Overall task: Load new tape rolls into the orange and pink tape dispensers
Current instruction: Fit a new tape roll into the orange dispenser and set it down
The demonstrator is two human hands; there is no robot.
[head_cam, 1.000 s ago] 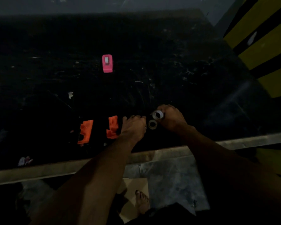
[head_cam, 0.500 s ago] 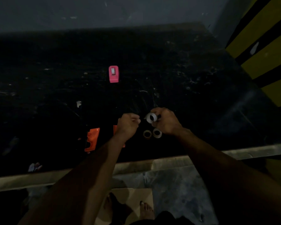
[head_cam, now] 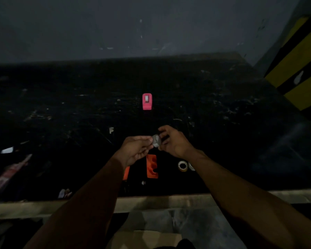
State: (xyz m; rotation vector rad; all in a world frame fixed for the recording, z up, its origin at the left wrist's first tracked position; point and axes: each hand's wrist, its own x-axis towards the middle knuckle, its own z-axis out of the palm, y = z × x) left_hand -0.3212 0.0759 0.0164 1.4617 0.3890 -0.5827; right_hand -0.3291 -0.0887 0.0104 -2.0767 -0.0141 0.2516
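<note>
Setting: You are looking down on a dark, scuffed table (head_cam: pixel 223 123) in dim light. Its pale front edge runs across beneath your forearms.
Right hand: Your right hand (head_cam: pixel 172 141) is raised above the middle of the table. Its fingers are curled round a small pale tape roll (head_cam: pixel 156 140), which it holds from the right.
Left hand: Your left hand (head_cam: pixel 135 150) meets the roll from the left with fingers curled, thumb and fingertips pinching at the roll's left edge. It is too dim to tell whether they grip the roll itself or a loose end of tape.
Held roll: It sits between your two hands, lifted off the table, and looks blurred.
Pink dispenser: The pink tape dispenser (head_cam: pixel 147 101) lies on the table beyond your hands, well apart from them, with a pale rectangle on its far half.
Orange dispenser: It shows as two pieces. One orange piece (head_cam: pixel 152 166) lies flat just below your left hand, nearer the front edge. A second orange piece (head_cam: pixel 126 173) shows only as a sliver beside your left forearm, mostly hidden by it.
Spare rolls: A spare tape roll (head_cam: pixel 182 165) lies flat to the right of the orange piece, hole facing up. Another roll (head_cam: pixel 192 166) lies just beside it, half covered by your right forearm.
Litter: A crumpled wrapper (head_cam: pixel 9 172) lies at the table's left side.
Right edge: A yellow-and-black striped wall (head_cam: pixel 298 69) rises past the table's far right corner.
Floor: A piece of cardboard (head_cam: pixel 145 238) lies between your arms.
</note>
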